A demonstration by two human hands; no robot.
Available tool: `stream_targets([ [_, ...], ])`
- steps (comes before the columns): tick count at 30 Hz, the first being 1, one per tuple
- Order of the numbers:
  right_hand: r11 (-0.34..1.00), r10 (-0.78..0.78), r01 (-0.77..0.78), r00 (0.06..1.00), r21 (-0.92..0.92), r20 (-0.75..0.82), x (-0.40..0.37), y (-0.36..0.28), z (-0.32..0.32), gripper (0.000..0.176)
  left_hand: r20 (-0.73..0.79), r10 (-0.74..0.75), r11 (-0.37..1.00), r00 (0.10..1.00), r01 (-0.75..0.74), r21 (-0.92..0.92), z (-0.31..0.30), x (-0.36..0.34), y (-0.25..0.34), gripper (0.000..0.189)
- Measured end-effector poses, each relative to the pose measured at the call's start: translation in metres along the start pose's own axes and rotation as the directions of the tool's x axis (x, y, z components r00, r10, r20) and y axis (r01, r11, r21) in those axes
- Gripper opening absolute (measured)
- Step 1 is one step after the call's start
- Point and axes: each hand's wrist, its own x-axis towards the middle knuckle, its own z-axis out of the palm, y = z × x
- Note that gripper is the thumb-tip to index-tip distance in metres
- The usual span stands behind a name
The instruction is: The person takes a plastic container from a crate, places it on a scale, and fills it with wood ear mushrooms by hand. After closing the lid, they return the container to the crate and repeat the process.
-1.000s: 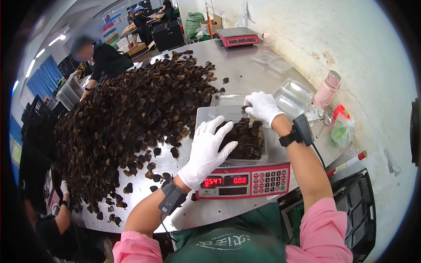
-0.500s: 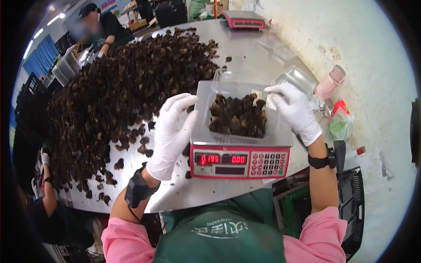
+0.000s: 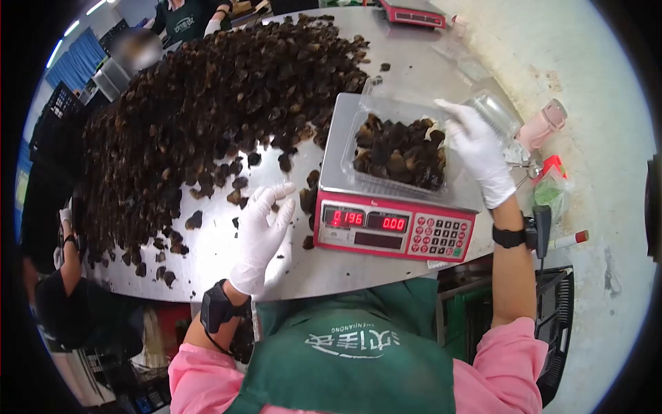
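Observation:
A clear plastic box [image 3: 400, 153] filled with dark brown pieces rests on the steel pan of a red scale [image 3: 394, 231], whose display reads 0.196 and 0.00. White-gloved, my left hand [image 3: 262, 234] hovers over the table left of the scale, fingers apart, with nothing in it. My right hand [image 3: 476, 148], also gloved, is at the box's right side with its fingers extended; whether its fingertips touch the box is unclear. A large heap of dark pieces [image 3: 227, 90] spreads to the left and behind the scale.
The steel table [image 3: 331, 279] has loose pieces scattered on it. Clear lids [image 3: 493, 114], a pink bottle [image 3: 543, 124] and a bagged green item [image 3: 550, 190] are at the right. A second scale [image 3: 414, 15] stands behind. Co-workers are at the far side and far left.
The view has shifted, with the scale appearing turned and farther right. My left hand is farther from the box. The first display changed from 0.195 to 0.196. The co-worker across the table has straightened up.

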Motion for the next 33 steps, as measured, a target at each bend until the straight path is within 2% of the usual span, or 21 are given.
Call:
stream_targets([
  [3, 0.998, 0.052, -0.055, 0.983, 0.013, 0.178, 0.011, -0.008, 0.013, 0.044, 0.021, 0.079, 0.997, 0.997, -0.080, 0.014, 0.006, 0.010, 0.015, 0.024],
  [4, 0.994, -0.107, 0.104, 0.976, 0.026, 0.192, 0.014, 0.000, 0.020, 0.045, 0.009, 0.125, 0.992, 0.992, -0.125, 0.009, 0.009, 0.013, 0.016, 0.024],
  [7, 0.954, -0.130, 0.206, 0.940, -0.219, 0.316, 0.018, -0.003, 0.018, 0.029, 0.042, 0.111, 0.992, 0.993, -0.107, -0.073, 0.013, 0.019, 0.032, 0.024],
  [8, 0.952, -0.132, 0.209, 0.939, -0.222, 0.316, 0.019, -0.005, 0.017, 0.029, 0.021, 0.182, 0.982, 0.983, -0.180, -0.050, 0.016, 0.021, 0.032, 0.024],
  [10, 0.888, -0.111, 0.256, 0.925, -0.382, 0.364, 0.020, -0.007, 0.017, 0.014, 0.029, 0.173, 0.983, 0.985, -0.170, -0.072, 0.020, 0.023, 0.037, 0.023],
  [12, 0.892, -0.144, 0.259, 0.940, -0.371, 0.310, 0.019, -0.004, 0.015, 0.011, 0.072, 0.123, 0.985, 0.990, -0.113, -0.133, 0.020, 0.025, 0.048, 0.022],
  [14, 0.896, -0.180, 0.267, 0.949, -0.355, 0.260, 0.021, -0.004, 0.011, 0.008, 0.053, 0.168, 0.977, 0.984, -0.159, -0.139, 0.023, 0.030, 0.052, 0.023],
  [16, 0.960, -0.101, 0.161, 0.962, -0.229, 0.253, 0.023, -0.012, 0.004, 0.015, 0.037, 0.209, 0.969, 0.977, -0.202, -0.141, 0.025, 0.034, 0.058, 0.025],
  [17, 0.959, -0.104, 0.164, 0.962, -0.229, 0.254, 0.023, -0.013, 0.005, 0.015, 0.037, 0.218, 0.965, 0.975, -0.210, -0.157, 0.026, 0.036, 0.063, 0.025],
  [20, 0.967, -0.126, 0.199, 0.915, -0.157, 0.383, 0.023, -0.015, 0.014, 0.035, 0.041, 0.244, 0.958, 0.969, -0.234, -0.166, 0.030, 0.041, 0.067, 0.025],
  [21, 0.967, -0.127, 0.200, 0.915, -0.156, 0.383, 0.023, -0.019, 0.014, 0.035, 0.047, 0.252, 0.957, 0.967, -0.241, -0.162, 0.031, 0.041, 0.066, 0.024],
  [23, 0.949, -0.006, 0.150, 0.888, -0.278, 0.460, 0.026, -0.029, 0.015, 0.039, 0.057, 0.230, 0.962, 0.971, -0.219, -0.161, 0.029, 0.041, 0.063, 0.024],
  [25, 0.929, -0.157, 0.272, 0.904, -0.252, 0.398, 0.027, -0.020, 0.019, 0.028, 0.052, 0.165, 0.975, 0.985, -0.155, -0.159, 0.019, 0.037, 0.051, 0.023],
  [27, 0.942, -0.134, 0.235, 0.918, -0.240, 0.373, 0.026, -0.023, 0.018, 0.021, -0.031, 0.112, 0.977, 0.993, -0.116, -0.180, 0.002, 0.035, 0.030, 0.022],
  [28, 0.947, -0.156, 0.234, 0.934, -0.220, 0.322, 0.025, -0.023, 0.016, 0.021, -0.059, 0.160, 0.975, 0.985, -0.167, -0.149, -0.003, 0.030, 0.020, 0.023],
  [29, 0.952, -0.174, 0.232, 0.947, -0.199, 0.269, 0.024, -0.023, 0.013, 0.021, -0.111, 0.133, 0.987, 0.985, -0.142, -0.078, -0.017, 0.033, 0.002, 0.023],
  [31, 0.975, -0.165, 0.188, 0.971, -0.122, 0.174, 0.028, -0.025, 0.002, 0.022, -0.106, -0.031, 0.999, 0.994, 0.029, -0.021, -0.036, 0.021, -0.016, 0.022],
  [32, 0.980, -0.171, 0.182, 0.977, -0.083, 0.126, 0.028, -0.030, -0.002, 0.024, -0.104, -0.046, 0.999, 0.994, 0.045, -0.010, -0.041, 0.015, -0.027, 0.023],
  [33, 0.980, -0.173, 0.183, 0.976, -0.072, 0.130, 0.028, -0.038, -0.004, 0.024, -0.070, -0.018, 0.992, 0.997, 0.027, 0.120, -0.045, 0.008, -0.030, 0.024],
])
